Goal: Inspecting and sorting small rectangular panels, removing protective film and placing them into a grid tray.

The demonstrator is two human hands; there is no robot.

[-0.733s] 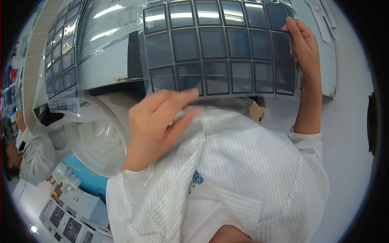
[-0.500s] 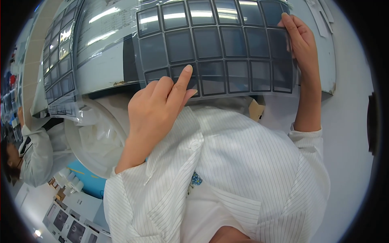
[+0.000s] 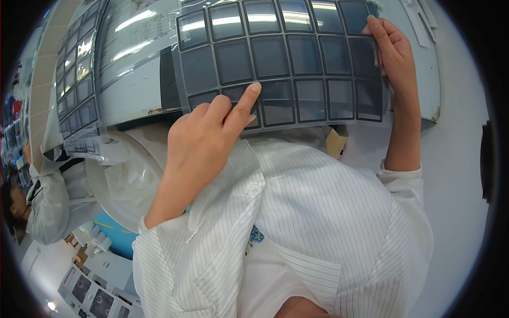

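A clear plastic sheet [image 3: 272, 55] with rows of dark-framed, grey square panels lies over the front edge of the table. Thumb and fingers of my right hand [image 3: 393, 50] pinch its right edge near the far corner. My left hand [image 3: 201, 138] is over the sheet's near edge, its index finger stretched out with the tip on or just above a line between panels. The other fingers of that hand are loosely bent, and I see nothing held in them. Light strips reflect off the far row of panels.
A similar panelled sheet [image 3: 77, 79] hangs over the table's left side. The white table [image 3: 132, 87] carries clear film. Below it on the left stands a round white bin [image 3: 108, 204] with crumpled material inside. Another person in a white coat [image 3: 50, 204] is at the far left.
My left index finger has slid slightly right and a little away from me along the sheet. My right hand and the sheet stay nearly in place.
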